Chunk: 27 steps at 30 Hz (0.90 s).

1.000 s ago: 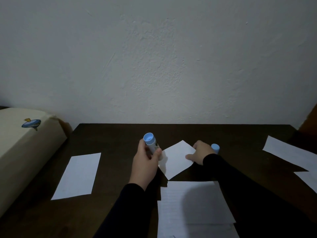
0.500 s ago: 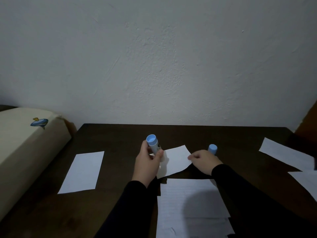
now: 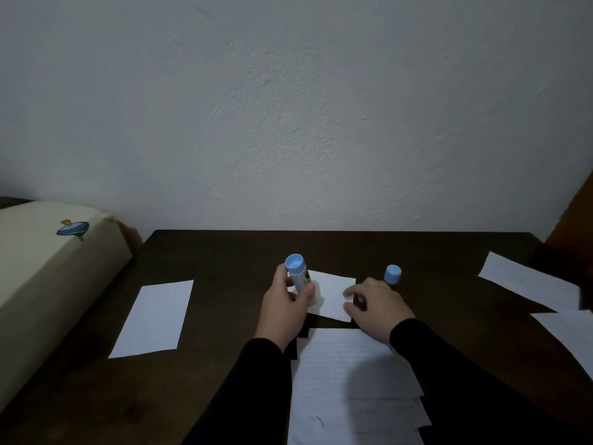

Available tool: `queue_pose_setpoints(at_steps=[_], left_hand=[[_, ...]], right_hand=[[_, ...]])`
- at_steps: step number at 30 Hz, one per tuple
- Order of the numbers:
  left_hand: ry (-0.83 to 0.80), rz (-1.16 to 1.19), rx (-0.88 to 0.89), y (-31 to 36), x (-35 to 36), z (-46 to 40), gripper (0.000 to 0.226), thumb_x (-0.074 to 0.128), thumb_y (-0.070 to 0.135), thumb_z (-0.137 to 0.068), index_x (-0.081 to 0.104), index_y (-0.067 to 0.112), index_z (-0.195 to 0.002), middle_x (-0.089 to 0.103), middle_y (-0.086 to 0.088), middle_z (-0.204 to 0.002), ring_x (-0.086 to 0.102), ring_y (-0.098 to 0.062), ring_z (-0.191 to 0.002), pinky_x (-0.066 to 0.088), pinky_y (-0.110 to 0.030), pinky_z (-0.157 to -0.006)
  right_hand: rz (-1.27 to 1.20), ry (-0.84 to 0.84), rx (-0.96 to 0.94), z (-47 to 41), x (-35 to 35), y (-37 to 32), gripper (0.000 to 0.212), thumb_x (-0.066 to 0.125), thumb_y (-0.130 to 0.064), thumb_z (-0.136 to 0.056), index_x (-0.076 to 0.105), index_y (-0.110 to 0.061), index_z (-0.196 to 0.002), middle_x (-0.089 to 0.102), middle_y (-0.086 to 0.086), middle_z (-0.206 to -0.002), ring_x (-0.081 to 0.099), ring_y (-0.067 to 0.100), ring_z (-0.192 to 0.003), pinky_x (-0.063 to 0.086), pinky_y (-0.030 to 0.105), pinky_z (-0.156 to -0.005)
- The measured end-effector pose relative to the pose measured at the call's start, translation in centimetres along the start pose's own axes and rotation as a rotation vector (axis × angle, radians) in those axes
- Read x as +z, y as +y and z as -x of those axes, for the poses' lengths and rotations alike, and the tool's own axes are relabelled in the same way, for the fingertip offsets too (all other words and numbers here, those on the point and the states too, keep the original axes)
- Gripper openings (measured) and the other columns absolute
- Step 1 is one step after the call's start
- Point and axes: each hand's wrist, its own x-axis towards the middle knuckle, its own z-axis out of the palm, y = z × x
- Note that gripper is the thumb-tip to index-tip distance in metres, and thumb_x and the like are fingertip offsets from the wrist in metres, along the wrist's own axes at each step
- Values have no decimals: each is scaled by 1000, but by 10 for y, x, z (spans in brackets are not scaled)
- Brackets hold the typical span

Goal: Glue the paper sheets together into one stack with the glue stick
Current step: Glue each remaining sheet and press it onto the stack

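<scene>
My left hand (image 3: 284, 308) grips a white glue stick (image 3: 298, 276) with a light blue end pointing up, its lower end down on a small white paper sheet (image 3: 332, 295) lying on the dark table (image 3: 224, 255). My right hand (image 3: 373, 305) rests its fingertips on the right edge of that sheet, fingers loosely bent. The blue cap (image 3: 392, 274) stands on the table just behind my right hand. A stack of lined sheets (image 3: 349, 380) lies near me, partly under my right sleeve.
A single white sheet (image 3: 154, 317) lies at the left of the table. More sheets (image 3: 526, 281) lie at the right edge, one (image 3: 568, 332) nearer me. A beige padded object with a spinning-top print (image 3: 38, 271) borders the table's left side. A wall rises behind.
The small sheet has turned from a diamond angle to lie flatter and squarer. My right hand slid back along its right edge, uncovering the blue cap. The glue stick stayed nearly in place.
</scene>
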Motion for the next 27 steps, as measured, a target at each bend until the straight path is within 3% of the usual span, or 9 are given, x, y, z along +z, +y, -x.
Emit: queue_pose_setpoints(at_steps=[3,8,12,22,27], left_hand=[[-26,-30,30,0,10,2,45,58,30,-94,40,33,-134,55,10,-118,57,-4,-90,42,-15,-67],[-106,-84,126,-2,27,3,38,59,29,-94,44,34,-128,59,16,-104,58,-5,-85,44,-13,-66],[-131,-111,193,-4,38,3,31,59,21,-93,47,37,-116,59,17,-92,55,4,-73,42,-9,-64],[-164,-129,235,-5,43,-1,37,53,8,-92,48,38,-114,59,21,-92,55,11,-81,39,-5,-67],[-153,-214,219,-7,32,-8,45,50,10,-94,43,37,-129,56,12,-109,53,-3,-101,41,-20,-85]], right_hand=[[76,-20,-81,-4,4,13,40,53,-40,-95,49,-35,-134,41,-10,-136,36,11,-127,30,34,-108],[125,-102,-138,-5,11,26,48,50,-44,-95,39,-38,-142,30,-13,-150,20,10,-141,19,39,-112],[90,-97,-145,-5,14,29,45,52,-40,-93,44,-37,-137,30,-14,-150,19,9,-141,18,38,-112],[55,-94,-63,-8,14,14,35,59,-25,-85,50,-31,-118,35,-12,-138,28,12,-132,23,39,-107],[49,-122,-13,-13,14,10,44,60,-25,-84,49,-30,-126,34,-11,-138,30,12,-131,26,40,-108]])
